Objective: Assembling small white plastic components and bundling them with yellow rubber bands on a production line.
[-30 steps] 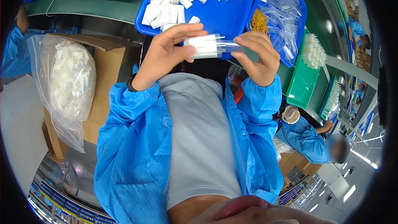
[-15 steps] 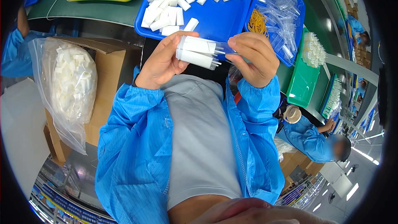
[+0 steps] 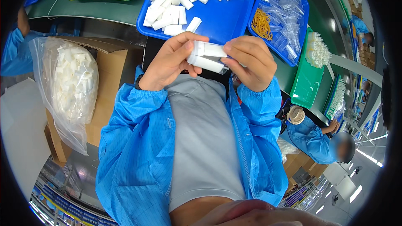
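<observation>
My left hand (image 3: 169, 60) is closed around one end of a small bundle of white block-shaped pieces (image 3: 207, 63) with clear plastic about them. The bundle lies level, just in front of the tray's near edge, and its two white pieces spread apart toward the right. My right hand (image 3: 253, 62) pinches at the right end of the upper piece, where a clear plastic sleeve is mostly hidden by the fingers. Beyond the hands, a blue tray (image 3: 226, 14) holds many loose white pieces (image 3: 173, 13).
At the right, a blue tray (image 3: 252, 28) holds clear plastic sleeves (image 3: 284, 12) and yellow rubber bands (image 3: 261, 24). A green tray (image 3: 307, 81) stands beyond it. On the left, a bag of white pieces (image 3: 75, 83) leans on a cardboard box (image 3: 109, 71). Co-workers sit at both sides.
My right hand has moved left against the bundle, and the clear plastic it pinched out in the open is now mostly covered. The bundle has shifted slightly right in my left hand.
</observation>
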`<state>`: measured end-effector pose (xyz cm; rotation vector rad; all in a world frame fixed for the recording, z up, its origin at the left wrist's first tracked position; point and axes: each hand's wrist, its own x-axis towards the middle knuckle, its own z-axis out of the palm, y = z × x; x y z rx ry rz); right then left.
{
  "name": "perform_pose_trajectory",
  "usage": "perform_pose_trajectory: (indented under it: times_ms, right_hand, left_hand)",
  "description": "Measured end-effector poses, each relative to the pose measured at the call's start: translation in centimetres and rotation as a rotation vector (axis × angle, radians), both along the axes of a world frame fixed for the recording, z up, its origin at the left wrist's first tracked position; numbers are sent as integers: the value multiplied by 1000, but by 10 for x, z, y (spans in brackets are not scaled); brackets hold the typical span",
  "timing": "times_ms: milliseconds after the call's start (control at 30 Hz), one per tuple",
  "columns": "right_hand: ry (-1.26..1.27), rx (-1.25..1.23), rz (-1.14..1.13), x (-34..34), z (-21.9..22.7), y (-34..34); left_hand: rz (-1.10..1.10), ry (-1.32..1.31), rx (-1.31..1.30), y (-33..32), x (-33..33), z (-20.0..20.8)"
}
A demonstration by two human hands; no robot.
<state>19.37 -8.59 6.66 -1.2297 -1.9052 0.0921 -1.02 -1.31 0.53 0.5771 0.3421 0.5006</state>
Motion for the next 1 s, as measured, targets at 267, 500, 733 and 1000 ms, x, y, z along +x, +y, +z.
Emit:
perform_pose_trajectory:
  times_ms: [267,500,733,1000]
  right_hand:
    - [80,-53,56,1,-3,2]
    - [316,-166,100,18,-8,7]
    - [-105,-122,-589,97,-31,5]
    - [-378,-192,-656,133,-43,21]
  left_hand:
    - [-65,3,-46,-2,9,-2]
    - [-28,-115,10,5,2,-14]
    - [125,-27,57,15,-7,-12]
    - [44,-83,45,17,-8,-9]
